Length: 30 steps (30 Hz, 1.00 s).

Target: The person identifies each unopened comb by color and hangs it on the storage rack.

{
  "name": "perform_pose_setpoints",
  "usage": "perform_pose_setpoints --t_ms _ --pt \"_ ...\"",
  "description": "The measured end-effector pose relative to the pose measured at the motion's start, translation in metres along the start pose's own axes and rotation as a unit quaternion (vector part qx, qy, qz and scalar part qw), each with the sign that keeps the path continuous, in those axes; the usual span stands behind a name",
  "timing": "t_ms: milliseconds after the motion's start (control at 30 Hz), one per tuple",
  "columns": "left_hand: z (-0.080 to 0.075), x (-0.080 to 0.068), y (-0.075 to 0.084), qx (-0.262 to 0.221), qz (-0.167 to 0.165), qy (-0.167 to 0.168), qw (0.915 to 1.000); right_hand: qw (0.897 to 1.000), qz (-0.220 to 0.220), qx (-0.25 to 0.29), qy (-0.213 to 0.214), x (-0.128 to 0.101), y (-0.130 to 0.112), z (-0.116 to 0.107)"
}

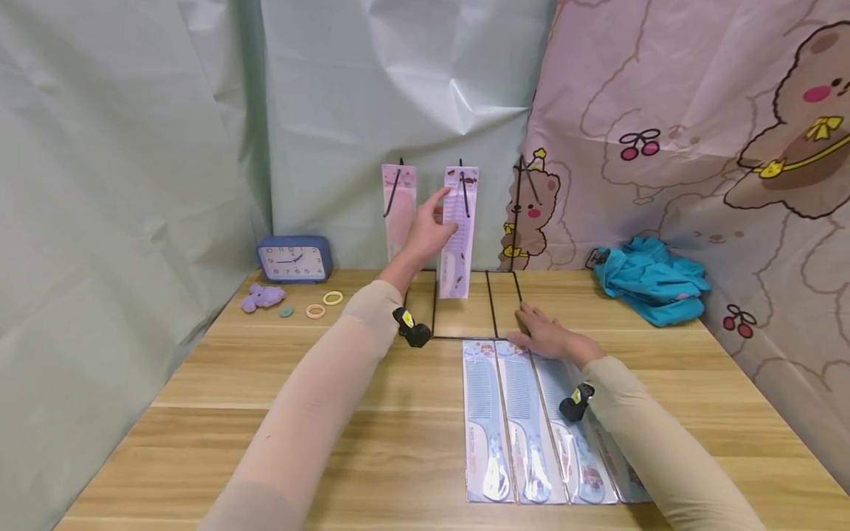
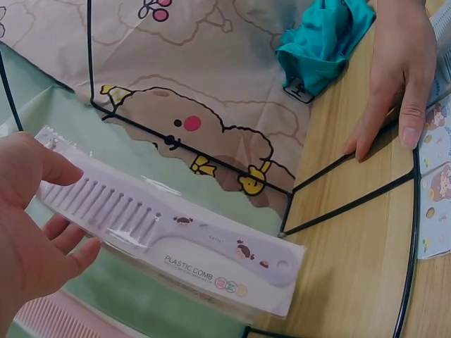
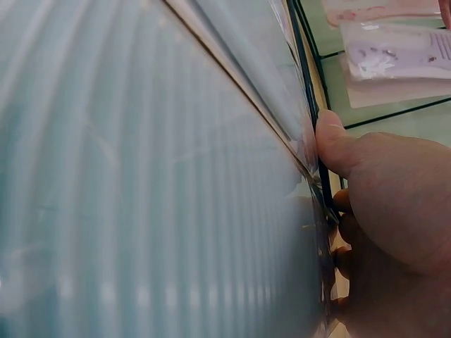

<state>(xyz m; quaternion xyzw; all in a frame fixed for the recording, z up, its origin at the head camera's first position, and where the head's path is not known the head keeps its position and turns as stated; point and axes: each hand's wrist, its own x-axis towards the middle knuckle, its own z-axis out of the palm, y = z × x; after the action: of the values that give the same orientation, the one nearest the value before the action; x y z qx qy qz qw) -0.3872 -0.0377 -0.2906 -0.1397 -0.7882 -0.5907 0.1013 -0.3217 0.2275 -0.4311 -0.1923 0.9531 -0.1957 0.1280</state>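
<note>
Lilac packaged comb (image 1: 458, 236) hangs on the wire rack's (image 1: 493, 310) middle hook; left hand (image 1: 428, 228) holds its upper edge, fingers loosely around the packet. Right hand (image 1: 547, 335) lies flat, fingers straight, on the rack base beside the blue combs (image 1: 511, 420) on the surface (image 1: 265, 413). Step judged: hanging; next calls for releasing and lifting a blue comb.

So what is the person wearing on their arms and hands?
Both arms are covered in thin, snug, pale beige sleeves that run down to the wrists. The left hand and right hand are bare, with no gloves. Strapped at each wrist is a small black gadget with a yellow mark: one on the left wrist and one on the right wrist.
</note>
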Motion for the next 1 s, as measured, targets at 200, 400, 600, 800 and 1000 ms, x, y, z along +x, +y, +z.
perform_pose_setpoints --t_ms 200,400,600,800,1000 --pt "0.0 0.0 0.001 0.016 -0.001 0.009 0.9998 1.0 0.0 -0.009 0.0 0.002 0.0 0.0" --pt "0.0 -0.001 0.002 0.022 -0.016 0.015 0.9995 1.0 0.0 -0.008 0.001 0.003 0.0 -0.001" --pt "-0.003 -0.006 -0.002 0.021 -0.028 0.008 0.9994 1.0 0.004 -0.005 -0.001 0.003 -0.001 0.0" --pt "-0.009 -0.016 -0.019 0.052 -0.01 -0.005 0.9986 1.0 0.005 0.004 -0.004 0.003 0.0 0.002" --pt "-0.018 -0.032 -0.052 0.083 0.026 -0.054 0.9948 1.0 0.004 0.007 -0.003 0.001 0.0 0.001"
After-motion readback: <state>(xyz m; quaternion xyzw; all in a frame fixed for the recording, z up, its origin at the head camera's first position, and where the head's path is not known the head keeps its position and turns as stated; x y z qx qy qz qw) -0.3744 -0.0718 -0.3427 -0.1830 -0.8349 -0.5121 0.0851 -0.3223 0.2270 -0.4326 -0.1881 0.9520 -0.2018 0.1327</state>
